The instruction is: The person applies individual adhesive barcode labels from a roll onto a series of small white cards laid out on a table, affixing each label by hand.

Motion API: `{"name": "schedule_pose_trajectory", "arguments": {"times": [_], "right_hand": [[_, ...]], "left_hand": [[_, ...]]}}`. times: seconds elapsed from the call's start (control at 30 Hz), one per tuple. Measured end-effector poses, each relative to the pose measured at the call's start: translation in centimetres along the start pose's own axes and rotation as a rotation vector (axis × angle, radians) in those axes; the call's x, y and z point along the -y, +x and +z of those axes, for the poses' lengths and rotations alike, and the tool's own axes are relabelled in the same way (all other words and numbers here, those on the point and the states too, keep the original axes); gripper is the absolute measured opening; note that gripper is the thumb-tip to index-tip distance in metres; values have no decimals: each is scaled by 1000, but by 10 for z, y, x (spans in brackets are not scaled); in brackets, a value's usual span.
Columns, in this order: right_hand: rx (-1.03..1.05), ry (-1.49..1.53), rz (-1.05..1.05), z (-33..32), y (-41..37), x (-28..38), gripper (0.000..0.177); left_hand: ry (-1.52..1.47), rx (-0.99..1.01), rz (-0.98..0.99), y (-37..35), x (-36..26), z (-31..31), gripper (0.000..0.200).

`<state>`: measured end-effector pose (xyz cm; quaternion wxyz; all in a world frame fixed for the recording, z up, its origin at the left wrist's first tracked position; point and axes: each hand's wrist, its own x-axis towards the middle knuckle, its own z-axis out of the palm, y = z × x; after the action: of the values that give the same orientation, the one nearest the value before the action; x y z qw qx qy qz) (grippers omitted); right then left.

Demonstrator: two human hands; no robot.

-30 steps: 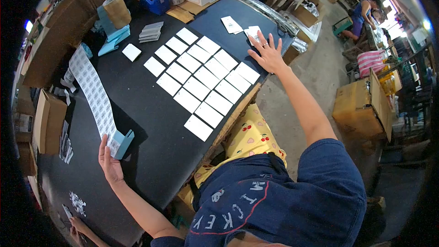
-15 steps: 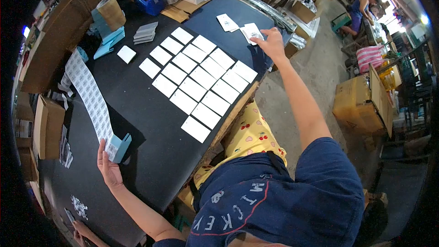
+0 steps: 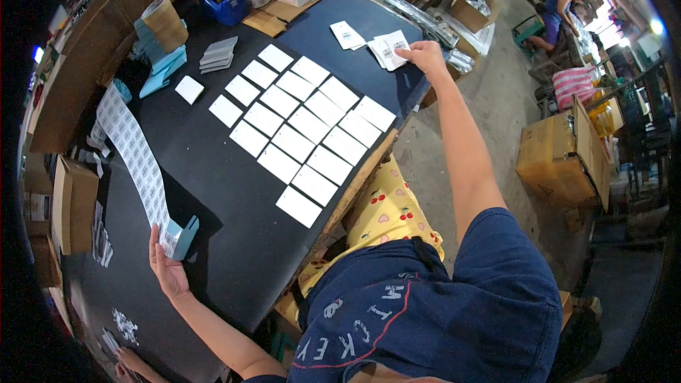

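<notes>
Right hand is out at the right-hand corner of the table, fingers closed in a pinch on a small fan of printed cards, which splay outward from the grip just above the tabletop. These look thin, light and fairly stiff, and smooth enough to slide over one another, so I judge a pinch across one shared end, thumb on top, is what holds the fan together; a looser grip would likely let them spill. Over at the left end of the near edge, the left hand lies open, fingers spread, fingertips touching the end of the long label strip where it meets a folded blue piece. That strip looks soft and floppy, prone to creasing; its stiffer blue end seems the sensible place to hold. Between the two hands, blank white cards sit in neat rows, edges almost touching.
</notes>
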<state>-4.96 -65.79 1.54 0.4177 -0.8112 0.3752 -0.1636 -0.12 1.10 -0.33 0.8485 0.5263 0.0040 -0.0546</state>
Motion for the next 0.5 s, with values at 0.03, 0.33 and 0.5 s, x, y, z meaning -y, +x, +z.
{"name": "schedule_pose_trajectory", "arguments": {"times": [0.03,0.33,0.5], "right_hand": [[-42,-20,-10,0,-2,2,34],[-151,190,-178,-14,-6,2,26],[-144,346,-246,-14,-14,13,25]], "left_hand": [[1,19,-1,0,-1,-1,41],[8,68,-7,1,1,-7,44],[-53,136,-17,1,1,-9,50]]}}
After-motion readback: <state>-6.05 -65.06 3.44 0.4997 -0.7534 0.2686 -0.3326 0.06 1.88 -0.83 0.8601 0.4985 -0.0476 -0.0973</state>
